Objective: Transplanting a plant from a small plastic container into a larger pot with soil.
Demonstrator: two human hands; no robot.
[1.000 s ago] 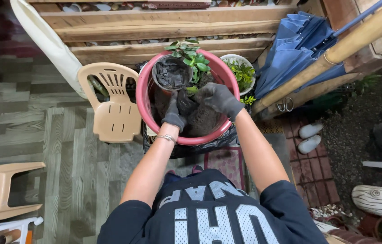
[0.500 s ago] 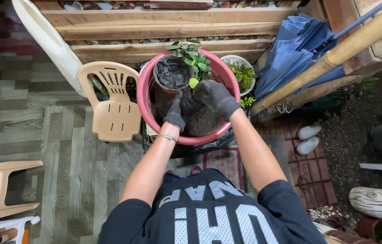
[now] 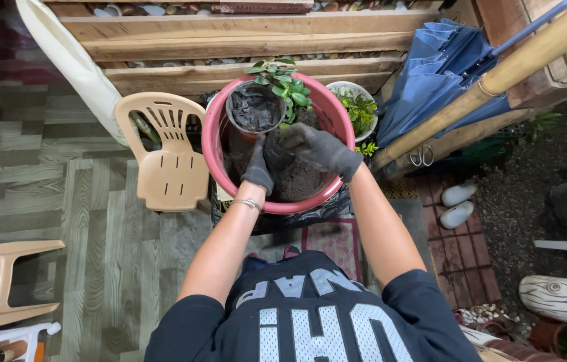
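Beige plastic marks your far left, a small chair [image 3: 168,157] standing on the grey plank floor [image 3: 95,268], close beside the big pink basin [image 3: 213,144]. Your left hand [image 3: 258,169], in a dark work glove, reaches into that basin with its fingers curled down against a dark plastic grow bag [image 3: 283,151] that sits in the loose soil [image 3: 300,181]. Just above it a small black pot [image 3: 254,108] of soil stands inside the basin beside a leafy seedling [image 3: 287,84]. Your right hand [image 3: 320,149], gloved too, wraps closed over the bag's other side. Squeeze too hard or tip it and, I judge, the soft bag could buckle and spill soil over the rim, or your wrist could crush the seedling. Farther right lie a white pot of greenery [image 3: 357,107], a folded blue umbrella [image 3: 431,80] and a bamboo pole [image 3: 498,84].
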